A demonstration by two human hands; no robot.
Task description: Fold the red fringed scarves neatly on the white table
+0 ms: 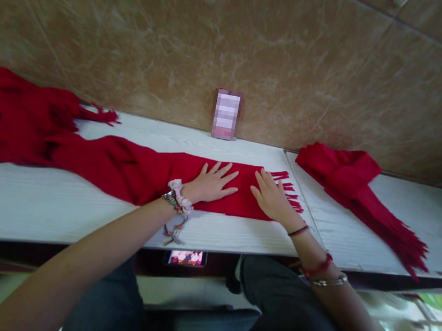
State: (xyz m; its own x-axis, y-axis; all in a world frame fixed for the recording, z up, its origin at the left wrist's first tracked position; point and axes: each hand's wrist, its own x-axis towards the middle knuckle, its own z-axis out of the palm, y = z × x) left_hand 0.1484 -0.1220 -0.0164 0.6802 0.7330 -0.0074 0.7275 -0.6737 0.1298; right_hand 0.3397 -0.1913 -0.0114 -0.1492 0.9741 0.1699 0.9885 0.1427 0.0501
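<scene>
A long red scarf point(151, 170) lies lengthwise on the white table, its fringed end spread toward the right. My left hand point(211, 183) rests flat on the cloth with its fingers apart. Close to the fringe, my right hand point(270, 197) also lies on the scarf, fingers stretched out. Between the two hands the fabric looks smooth; farther left it is creased and runs up to a heap of red cloth point(7, 116). Where the scarf ends and the heap starts I cannot tell.
A folded red scarf point(350, 182) with fringe lies on the right of the white table point(78, 220). A phone-like object point(226, 115), blurred out, leans on the brown marbled wall point(162, 35). Below the table edge a phone point(186, 257) shows a lit screen.
</scene>
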